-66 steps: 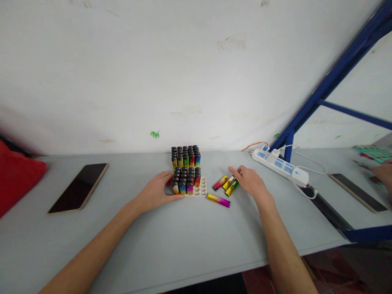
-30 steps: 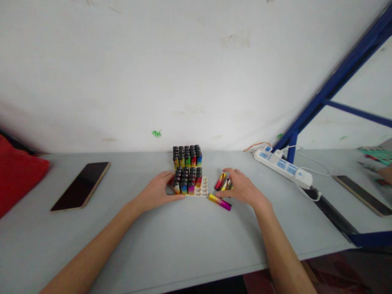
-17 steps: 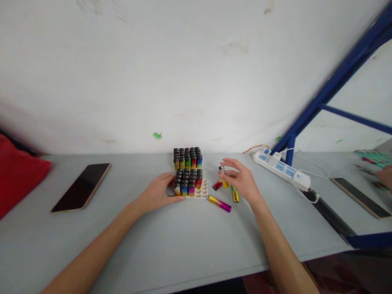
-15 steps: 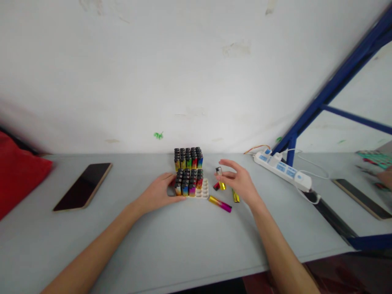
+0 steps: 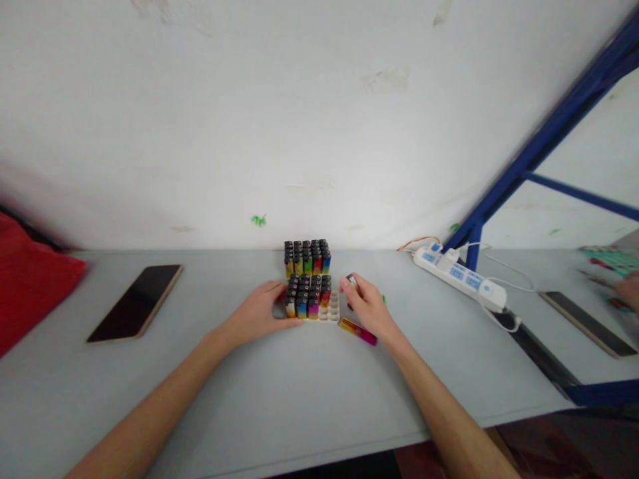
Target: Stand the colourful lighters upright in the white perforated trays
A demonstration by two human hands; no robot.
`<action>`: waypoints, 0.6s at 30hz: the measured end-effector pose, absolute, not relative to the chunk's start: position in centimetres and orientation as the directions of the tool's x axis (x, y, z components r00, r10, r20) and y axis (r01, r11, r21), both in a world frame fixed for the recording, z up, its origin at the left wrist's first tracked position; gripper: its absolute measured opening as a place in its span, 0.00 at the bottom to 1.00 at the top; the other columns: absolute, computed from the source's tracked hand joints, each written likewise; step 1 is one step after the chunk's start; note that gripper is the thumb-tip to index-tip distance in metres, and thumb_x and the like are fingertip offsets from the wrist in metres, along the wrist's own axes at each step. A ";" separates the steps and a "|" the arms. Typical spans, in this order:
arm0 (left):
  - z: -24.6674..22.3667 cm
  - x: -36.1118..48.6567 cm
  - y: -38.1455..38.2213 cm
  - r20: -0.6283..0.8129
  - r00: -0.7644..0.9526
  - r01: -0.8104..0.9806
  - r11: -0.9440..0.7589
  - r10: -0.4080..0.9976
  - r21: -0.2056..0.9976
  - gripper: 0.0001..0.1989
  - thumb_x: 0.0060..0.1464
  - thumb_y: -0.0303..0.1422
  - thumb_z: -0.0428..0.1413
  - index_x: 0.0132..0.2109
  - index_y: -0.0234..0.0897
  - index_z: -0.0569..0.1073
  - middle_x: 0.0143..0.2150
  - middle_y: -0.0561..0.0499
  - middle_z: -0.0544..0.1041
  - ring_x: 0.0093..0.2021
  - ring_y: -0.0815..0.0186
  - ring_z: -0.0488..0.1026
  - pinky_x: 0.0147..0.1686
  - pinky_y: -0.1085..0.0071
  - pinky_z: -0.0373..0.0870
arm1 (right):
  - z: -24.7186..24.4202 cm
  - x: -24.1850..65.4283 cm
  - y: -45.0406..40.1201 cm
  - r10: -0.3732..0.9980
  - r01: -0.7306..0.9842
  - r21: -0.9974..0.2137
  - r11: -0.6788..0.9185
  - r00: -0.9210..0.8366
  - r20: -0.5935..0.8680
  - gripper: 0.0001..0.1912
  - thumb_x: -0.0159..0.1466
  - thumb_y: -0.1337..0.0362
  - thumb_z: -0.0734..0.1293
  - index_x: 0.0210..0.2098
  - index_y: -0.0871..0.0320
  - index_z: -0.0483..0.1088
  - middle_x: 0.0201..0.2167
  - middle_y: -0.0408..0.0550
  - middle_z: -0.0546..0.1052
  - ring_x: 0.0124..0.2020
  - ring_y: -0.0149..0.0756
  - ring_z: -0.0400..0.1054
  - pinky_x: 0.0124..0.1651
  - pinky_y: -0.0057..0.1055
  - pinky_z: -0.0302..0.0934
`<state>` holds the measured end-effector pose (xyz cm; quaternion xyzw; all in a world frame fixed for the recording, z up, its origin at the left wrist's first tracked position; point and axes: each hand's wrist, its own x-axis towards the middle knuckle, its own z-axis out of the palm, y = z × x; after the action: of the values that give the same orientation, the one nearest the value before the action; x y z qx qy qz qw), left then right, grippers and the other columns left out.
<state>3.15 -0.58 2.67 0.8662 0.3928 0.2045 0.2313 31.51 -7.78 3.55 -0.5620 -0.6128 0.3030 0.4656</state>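
Rows of upright lighters point(image 5: 301, 299) with black tops stand in a white tray point(image 5: 333, 313), whose right part shows bare slots. My left hand point(image 5: 259, 309) is curled around the tray's left side, thumb at the front edge, gripping it with the lighters. Just right of the tray, my right hand point(image 5: 367, 305) is closed on a lighter point(image 5: 352, 282); its top shows at the fingertips and the rest is hidden. A yellow and magenta lighter point(image 5: 358, 330) lies in front of that hand. Behind the tray is a second block of upright lighters point(image 5: 307, 257).
A phone point(image 5: 137, 303) and a red cloth item point(image 5: 34, 283) are at the left. To the right are a white power strip point(image 5: 459, 276) with cables, a blue metal frame point(image 5: 524, 159) and another phone point(image 5: 589, 322). Part of another person's hand point(image 5: 630, 290) shows at the far right edge.
My right hand has moved left and closed further around the lighter, covering lighters that lay beside it. My left hand and the tray look unmoved.
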 end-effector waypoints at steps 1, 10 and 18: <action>2.6 3.1 -0.5 0.170 0.609 0.588 -0.584 0.775 0.560 0.28 0.53 0.58 0.70 0.47 0.40 0.81 0.49 0.40 0.84 0.50 0.43 0.81 0.54 0.49 0.80 | 3.5 31.4 -7.8 0.969 0.419 -0.892 0.169 0.096 0.228 0.32 0.74 0.31 0.61 0.29 0.51 0.61 0.23 0.36 0.60 0.26 0.33 0.57 0.31 0.31 0.54; 2.6 3.0 -0.5 0.162 0.605 0.598 -0.579 0.780 0.555 0.28 0.53 0.57 0.70 0.48 0.40 0.81 0.50 0.40 0.84 0.51 0.43 0.81 0.53 0.49 0.81 | 3.3 30.7 -8.0 0.944 0.439 -0.889 0.128 0.220 0.244 0.26 0.67 0.43 0.62 0.20 0.50 0.53 0.18 0.38 0.57 0.24 0.32 0.54 0.30 0.32 0.47; 2.4 3.1 -0.4 0.193 0.612 0.582 -0.602 0.767 0.547 0.26 0.53 0.57 0.72 0.49 0.44 0.81 0.50 0.41 0.85 0.51 0.43 0.82 0.54 0.50 0.81 | 4.3 30.6 -8.2 0.943 0.517 -0.843 0.147 0.185 0.278 0.29 0.69 0.40 0.63 0.21 0.50 0.54 0.18 0.36 0.57 0.24 0.31 0.52 0.31 0.31 0.47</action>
<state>3.09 -0.44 2.44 0.8700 0.3876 0.2094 0.2212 30.61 -8.22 4.26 -0.6119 -0.5964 0.2281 0.4668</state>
